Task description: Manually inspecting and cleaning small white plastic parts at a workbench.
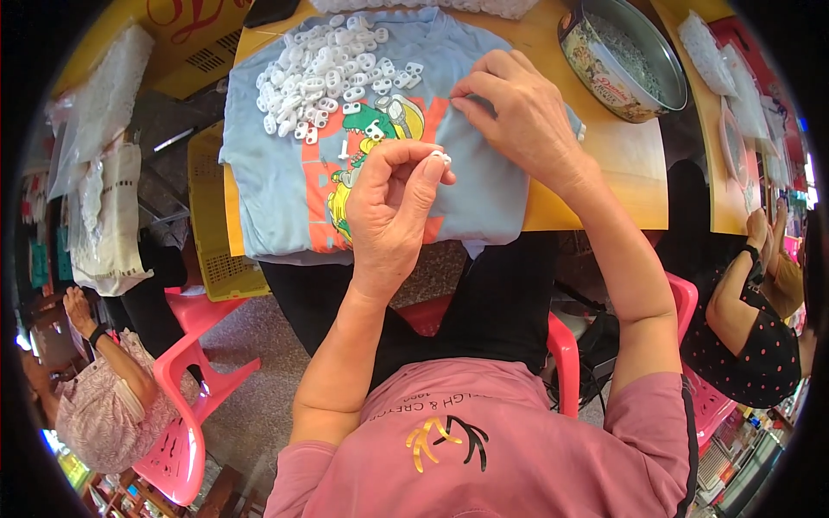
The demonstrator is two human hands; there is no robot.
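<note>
My left hand (393,211) is closed in a pinch on a small white plastic piece (442,159), held above a light blue printed shirt (484,207). Higher and to the right, my right hand (527,116) is bent with thumb and forefinger tips close together; whatever they hold is too small to make out. A heap of white plastic cord-lock pieces (324,69), each with two holes, lies on the shirt beyond my left hand. A thin white plunger-like piece (344,150) and a few loose ones lie between heap and hand.
An oval metal tin (604,82) holding many tiny silvery bits stands at the far right of the yellow table (617,186). Bubble wrap (432,7) lies along the far edge. A yellow crate (211,207) stands at left. Other people sit on both sides, one by a pink chair (186,414).
</note>
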